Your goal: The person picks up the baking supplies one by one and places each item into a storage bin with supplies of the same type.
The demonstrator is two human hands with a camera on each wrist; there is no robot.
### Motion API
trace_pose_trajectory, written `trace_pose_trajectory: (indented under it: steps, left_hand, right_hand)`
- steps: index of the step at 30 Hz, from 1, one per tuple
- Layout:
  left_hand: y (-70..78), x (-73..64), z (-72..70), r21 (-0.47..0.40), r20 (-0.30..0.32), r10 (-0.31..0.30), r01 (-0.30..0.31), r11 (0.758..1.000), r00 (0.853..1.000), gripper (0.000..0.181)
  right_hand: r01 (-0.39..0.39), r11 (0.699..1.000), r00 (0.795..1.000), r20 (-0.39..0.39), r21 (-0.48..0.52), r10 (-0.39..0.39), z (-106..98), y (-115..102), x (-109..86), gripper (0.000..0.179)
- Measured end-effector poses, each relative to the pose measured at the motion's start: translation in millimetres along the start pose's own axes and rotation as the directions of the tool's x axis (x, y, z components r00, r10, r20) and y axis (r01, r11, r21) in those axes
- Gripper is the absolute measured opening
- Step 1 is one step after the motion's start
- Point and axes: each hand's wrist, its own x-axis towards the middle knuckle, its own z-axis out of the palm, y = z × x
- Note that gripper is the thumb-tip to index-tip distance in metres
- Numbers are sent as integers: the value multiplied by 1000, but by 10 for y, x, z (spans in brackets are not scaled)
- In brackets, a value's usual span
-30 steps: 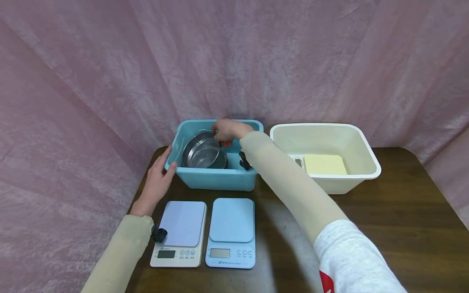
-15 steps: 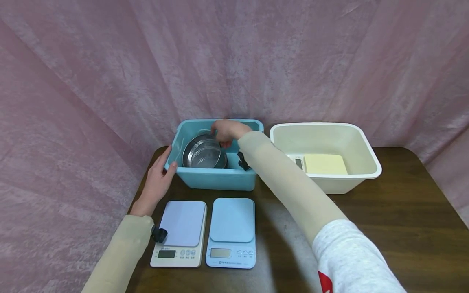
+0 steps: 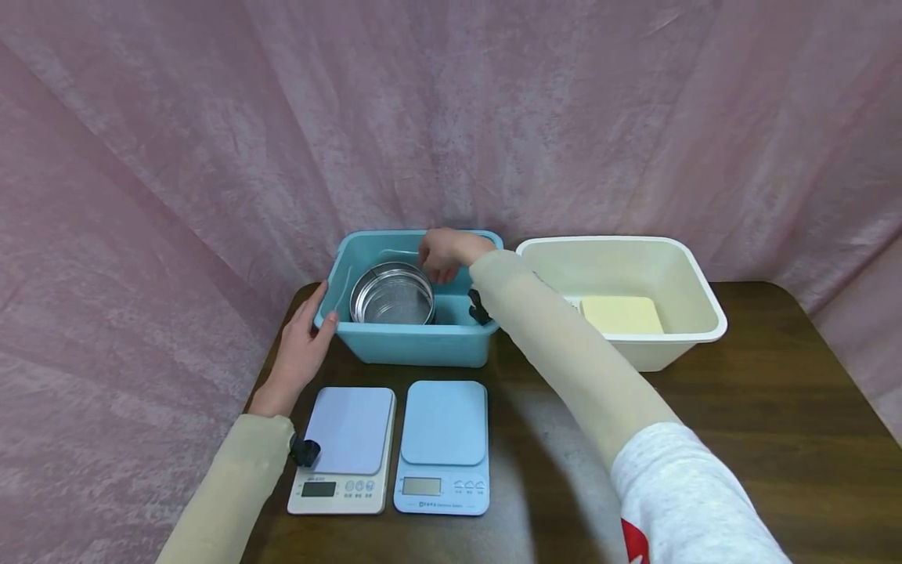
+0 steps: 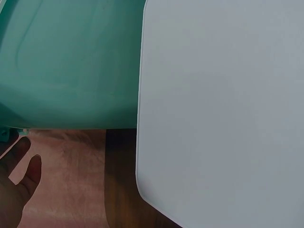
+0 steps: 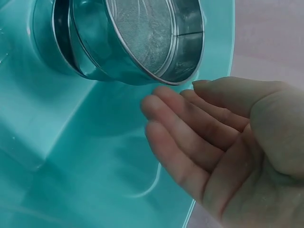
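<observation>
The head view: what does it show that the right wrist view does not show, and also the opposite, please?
Only the head view shows the purple scale, the blue scale, the white tub with a flat yellow thing inside, the table, and the left hand at the blue tub.

Only the right wrist view shows the palm side of the right hand, with loosely bent fingers near the sieve.

Both share the right hand, sieve, blue tub and pink curtain.
</observation>
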Motion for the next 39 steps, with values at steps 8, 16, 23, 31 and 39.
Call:
trace_pose_trajectory:
  steps: [8, 16, 23, 31, 39]
  left_hand:
    - [-18, 22, 2, 5, -7, 1, -1, 1000, 1000, 63]
    - [5, 35, -4, -1, -19, 2, -2, 1000, 1000, 63]
    - [1, 53, -9, 4, -17, -6, 6, 1000, 1000, 62]
    - [-19, 65, 5, -2, -24, -2, 2, 1000, 1000, 62]
    - [-10, 77, 0, 2, -28, -5, 5, 1000, 1000, 62]
  right_hand:
    - [95, 989, 991, -85, -112, -105, -2, 46, -100, 35]
    - [138, 985, 979, -138, -105, -152, -58, 89, -304, 32]
    - [198, 971, 961, -171, -131, -219, -69, 128, -470, 27]
    - [248, 958, 936, -220, -142, -275, -41, 244, -681, 22]
    - [295, 938, 899, -279, -182, -337, 7, 424, -942, 21]
